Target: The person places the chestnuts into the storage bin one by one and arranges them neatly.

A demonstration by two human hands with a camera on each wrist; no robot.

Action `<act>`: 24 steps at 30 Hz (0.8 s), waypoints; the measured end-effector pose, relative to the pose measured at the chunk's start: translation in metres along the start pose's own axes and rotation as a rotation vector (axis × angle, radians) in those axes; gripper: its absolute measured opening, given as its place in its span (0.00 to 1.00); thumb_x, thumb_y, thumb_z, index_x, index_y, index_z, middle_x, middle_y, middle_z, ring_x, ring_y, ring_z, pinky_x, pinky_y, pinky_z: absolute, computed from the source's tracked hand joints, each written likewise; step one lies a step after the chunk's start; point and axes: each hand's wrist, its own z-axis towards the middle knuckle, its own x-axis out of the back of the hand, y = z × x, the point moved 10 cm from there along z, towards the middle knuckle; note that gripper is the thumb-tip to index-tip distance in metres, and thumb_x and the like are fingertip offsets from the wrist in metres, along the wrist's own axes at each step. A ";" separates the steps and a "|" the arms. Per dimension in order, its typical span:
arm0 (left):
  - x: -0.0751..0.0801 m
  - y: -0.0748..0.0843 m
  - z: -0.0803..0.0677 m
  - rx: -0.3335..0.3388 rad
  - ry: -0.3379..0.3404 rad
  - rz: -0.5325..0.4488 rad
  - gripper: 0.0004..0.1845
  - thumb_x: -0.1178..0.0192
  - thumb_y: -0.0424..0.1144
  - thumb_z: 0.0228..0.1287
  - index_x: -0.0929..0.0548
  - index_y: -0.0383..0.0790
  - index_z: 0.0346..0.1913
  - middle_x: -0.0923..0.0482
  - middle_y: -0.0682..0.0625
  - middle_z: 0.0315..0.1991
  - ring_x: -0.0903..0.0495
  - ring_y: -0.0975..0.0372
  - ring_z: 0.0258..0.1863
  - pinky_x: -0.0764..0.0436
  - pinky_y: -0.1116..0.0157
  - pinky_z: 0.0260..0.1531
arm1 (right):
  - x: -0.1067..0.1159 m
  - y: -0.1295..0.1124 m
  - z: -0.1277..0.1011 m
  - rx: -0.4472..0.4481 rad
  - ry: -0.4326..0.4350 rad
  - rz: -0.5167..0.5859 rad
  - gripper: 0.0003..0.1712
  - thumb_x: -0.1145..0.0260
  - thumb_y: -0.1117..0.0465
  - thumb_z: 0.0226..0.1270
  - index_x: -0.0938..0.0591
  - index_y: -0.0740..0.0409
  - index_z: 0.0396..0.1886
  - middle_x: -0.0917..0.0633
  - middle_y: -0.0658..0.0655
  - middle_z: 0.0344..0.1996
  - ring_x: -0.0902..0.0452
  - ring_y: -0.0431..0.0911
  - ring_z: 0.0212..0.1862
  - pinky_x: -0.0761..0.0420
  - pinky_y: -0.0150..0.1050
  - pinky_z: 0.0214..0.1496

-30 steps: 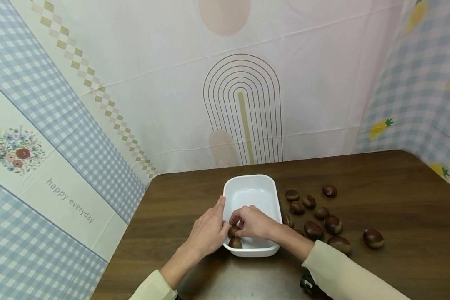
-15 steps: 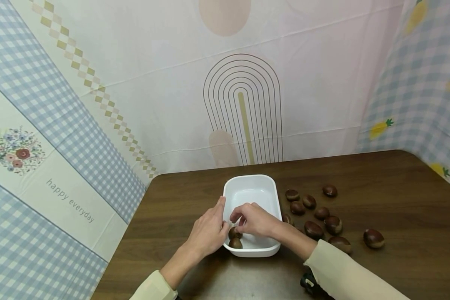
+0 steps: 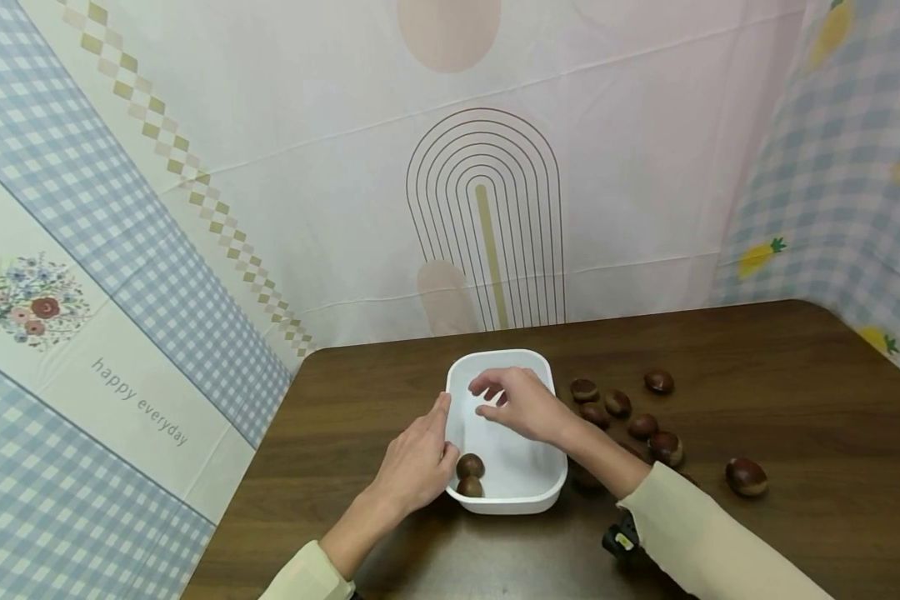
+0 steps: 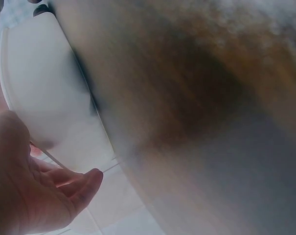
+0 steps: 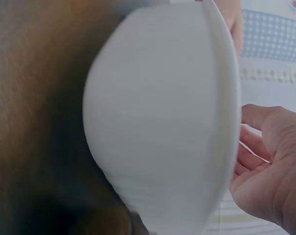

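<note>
Two brown chestnuts [image 3: 470, 476] lie in the near left corner of a white rectangular dish [image 3: 506, 505]. My left hand [image 3: 417, 454] rests against the dish's left rim with its fingers fairly straight; the left wrist view shows the hand [image 4: 45, 191] beside the dish wall [image 4: 50, 83]. Over the dish, my right hand [image 3: 525, 404] hovers with fingers bent loosely and a gap between thumb and fingers, nothing in it. In the right wrist view that hand [image 5: 275, 156] appears beyond the dish's rim [image 5: 231, 98].
Several loose chestnuts [image 3: 642, 427] lie on the brown wooden table [image 3: 832, 400] right of the dish, some partly hidden by my right forearm. One chestnut [image 3: 746, 477] sits apart farther right. A patterned cloth [image 3: 345, 208] hangs behind the table.
My right hand has let go of the chestnut at the dish's near left corner and moved up and away toward the dish's middle, fingers spreading. The left hand stays put.
</note>
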 end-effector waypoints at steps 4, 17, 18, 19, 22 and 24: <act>-0.001 -0.001 0.000 0.012 -0.016 -0.013 0.36 0.46 0.40 0.73 0.39 0.38 0.82 0.37 0.46 0.81 0.22 0.50 0.68 0.19 0.46 0.60 | 0.023 0.007 0.000 -0.026 0.101 0.016 0.14 0.28 0.67 0.67 0.13 0.63 0.52 0.10 0.62 0.49 0.13 0.54 0.49 0.14 0.49 0.52; 0.001 0.002 -0.002 0.003 -0.006 -0.021 0.36 0.48 0.40 0.73 0.39 0.37 0.82 0.38 0.45 0.81 0.23 0.49 0.69 0.20 0.45 0.60 | 0.077 0.048 -0.021 -0.091 0.313 -0.005 0.15 0.31 0.68 0.70 0.14 0.64 0.55 0.11 0.65 0.50 0.16 0.55 0.48 0.15 0.53 0.51; 0.001 0.002 -0.002 0.002 -0.005 -0.022 0.36 0.48 0.39 0.73 0.40 0.37 0.82 0.38 0.45 0.81 0.23 0.48 0.69 0.20 0.45 0.60 | 0.080 0.052 -0.022 -0.099 0.317 -0.006 0.14 0.31 0.68 0.70 0.14 0.64 0.54 0.11 0.65 0.50 0.16 0.55 0.47 0.15 0.52 0.51; 0.001 0.002 -0.003 0.000 -0.005 -0.022 0.36 0.48 0.39 0.73 0.40 0.37 0.82 0.38 0.44 0.81 0.23 0.48 0.69 0.19 0.45 0.59 | 0.083 0.056 -0.024 -0.107 0.320 -0.009 0.15 0.31 0.68 0.71 0.14 0.64 0.55 0.11 0.64 0.50 0.16 0.54 0.47 0.16 0.51 0.51; 0.002 0.003 -0.003 -0.004 -0.003 -0.023 0.36 0.48 0.39 0.72 0.40 0.36 0.82 0.38 0.43 0.81 0.23 0.48 0.69 0.19 0.45 0.59 | 0.090 0.067 -0.030 -0.133 0.317 -0.023 0.15 0.32 0.67 0.72 0.15 0.64 0.56 0.11 0.63 0.50 0.16 0.53 0.48 0.17 0.48 0.51; 0.002 0.004 -0.003 -0.007 0.000 -0.024 0.36 0.48 0.38 0.72 0.40 0.35 0.82 0.38 0.42 0.81 0.23 0.48 0.69 0.19 0.45 0.58 | 0.094 0.074 -0.033 -0.151 0.310 -0.036 0.16 0.33 0.66 0.73 0.15 0.63 0.57 0.11 0.63 0.50 0.16 0.53 0.48 0.17 0.46 0.50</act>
